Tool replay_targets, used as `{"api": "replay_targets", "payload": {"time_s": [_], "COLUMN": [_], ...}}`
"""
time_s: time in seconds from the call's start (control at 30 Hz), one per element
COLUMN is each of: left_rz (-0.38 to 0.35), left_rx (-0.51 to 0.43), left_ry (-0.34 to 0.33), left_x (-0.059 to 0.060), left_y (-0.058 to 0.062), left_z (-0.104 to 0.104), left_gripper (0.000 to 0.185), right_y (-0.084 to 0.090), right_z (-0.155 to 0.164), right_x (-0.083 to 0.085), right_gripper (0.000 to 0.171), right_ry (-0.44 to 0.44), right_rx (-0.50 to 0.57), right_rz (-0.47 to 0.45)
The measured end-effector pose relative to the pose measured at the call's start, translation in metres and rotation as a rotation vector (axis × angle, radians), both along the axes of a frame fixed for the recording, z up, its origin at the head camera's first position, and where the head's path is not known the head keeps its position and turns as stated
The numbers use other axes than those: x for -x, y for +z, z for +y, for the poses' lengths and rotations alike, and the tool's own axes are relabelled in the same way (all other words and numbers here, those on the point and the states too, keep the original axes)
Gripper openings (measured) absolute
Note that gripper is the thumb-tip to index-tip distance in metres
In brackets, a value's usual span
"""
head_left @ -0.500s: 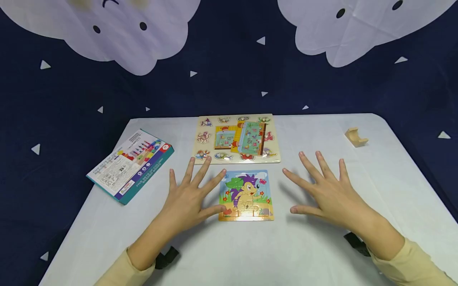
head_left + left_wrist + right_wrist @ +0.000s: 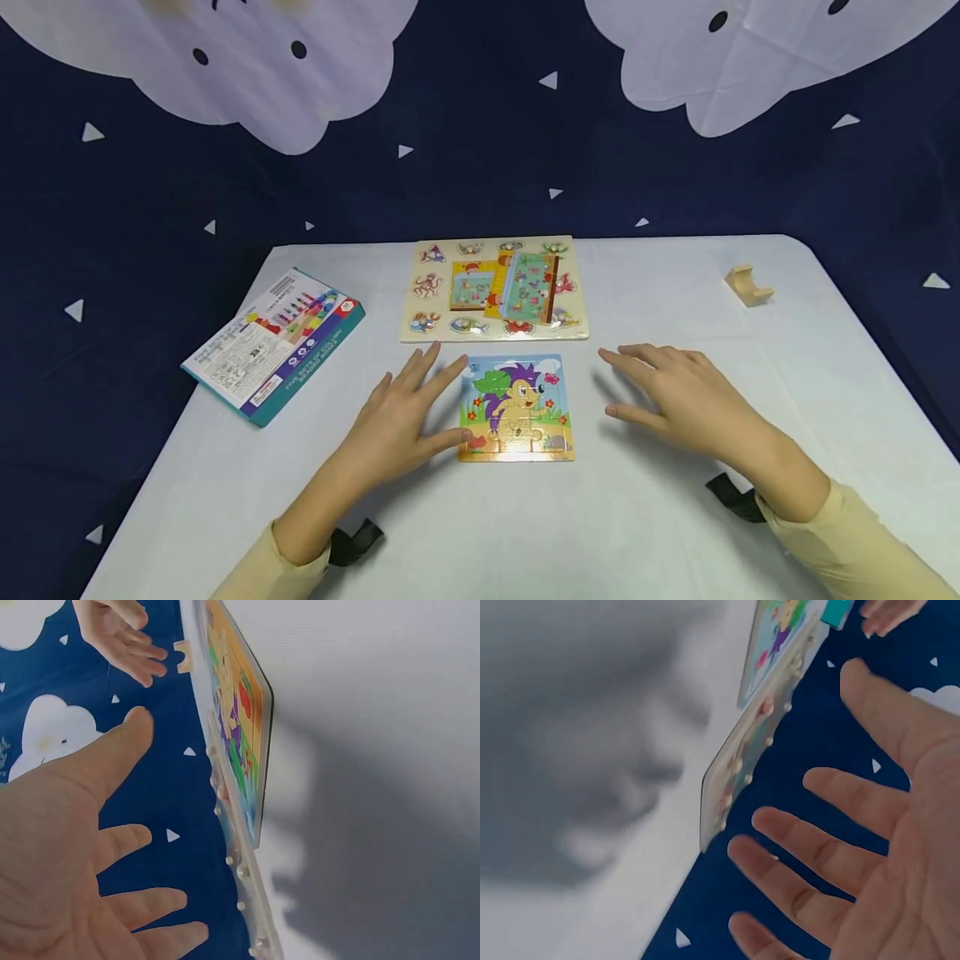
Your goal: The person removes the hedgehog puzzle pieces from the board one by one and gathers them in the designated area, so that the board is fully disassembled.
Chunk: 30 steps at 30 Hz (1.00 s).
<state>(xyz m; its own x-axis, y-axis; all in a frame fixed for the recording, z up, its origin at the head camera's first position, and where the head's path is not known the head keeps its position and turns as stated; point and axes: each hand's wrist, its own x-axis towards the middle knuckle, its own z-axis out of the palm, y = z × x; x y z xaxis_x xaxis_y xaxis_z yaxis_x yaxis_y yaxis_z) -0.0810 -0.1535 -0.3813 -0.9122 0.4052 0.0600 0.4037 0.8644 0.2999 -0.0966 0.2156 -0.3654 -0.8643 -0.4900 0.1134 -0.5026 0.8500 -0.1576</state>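
A square hedgehog puzzle [image 2: 517, 408] lies flat near the middle of the white table [image 2: 600, 517]. My left hand [image 2: 405, 412] is just left of it with fingers straight and close together. Its thumb reaches the puzzle's lower left corner, and it holds nothing. My right hand [image 2: 671, 390] hovers to the right of the puzzle with relaxed fingers, apart from it and empty. In the left wrist view my left palm [image 2: 82, 847] is open beside the puzzle's edge [image 2: 240, 727]. In the right wrist view my right palm [image 2: 855, 847] is open too.
Behind the hedgehog puzzle lies a wooden peg puzzle board [image 2: 427, 287] with smaller puzzles [image 2: 510, 287] stacked on it. A colourful flat box [image 2: 273, 346] sits at the left. A small wooden block [image 2: 747, 286] stands at the far right. Dark backdrop beyond the table.
Both hands had fingers spread wide; now the fingers are drawn together and the hands sit lower. The right hand's fingers have relaxed and shortened in view. The puzzle has not moved.
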Motion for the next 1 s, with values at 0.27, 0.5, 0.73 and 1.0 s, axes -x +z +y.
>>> {"api": "replay_targets", "payload": {"time_s": [0.27, 0.5, 0.73, 1.0], "left_rz": [-0.189, -0.314, -0.319, -0.328], "left_rx": [-0.151, -0.190, -0.165, -0.127], "left_ry": [0.035, 0.030, 0.011, 0.010], "left_x": [0.004, 0.005, 0.005, 0.006], "left_y": [-0.012, -0.022, -0.026, -0.027], "left_z": [-0.002, -0.001, 0.000, 0.002], "left_gripper": [0.100, 0.110, 0.108, 0.089], "right_y": [-0.011, -0.028, -0.037, -0.041], "right_z": [-0.018, -0.030, -0.041, -0.051], "right_x": [0.022, 0.038, 0.050, 0.054], "right_gripper": [0.050, 0.048, 0.047, 0.045], "right_ry": [-0.069, -0.050, -0.044, -0.013], "right_rx": [0.215, 0.330, 0.364, 0.348], "right_rz": [-0.126, -0.248, -0.320, -0.322]}}
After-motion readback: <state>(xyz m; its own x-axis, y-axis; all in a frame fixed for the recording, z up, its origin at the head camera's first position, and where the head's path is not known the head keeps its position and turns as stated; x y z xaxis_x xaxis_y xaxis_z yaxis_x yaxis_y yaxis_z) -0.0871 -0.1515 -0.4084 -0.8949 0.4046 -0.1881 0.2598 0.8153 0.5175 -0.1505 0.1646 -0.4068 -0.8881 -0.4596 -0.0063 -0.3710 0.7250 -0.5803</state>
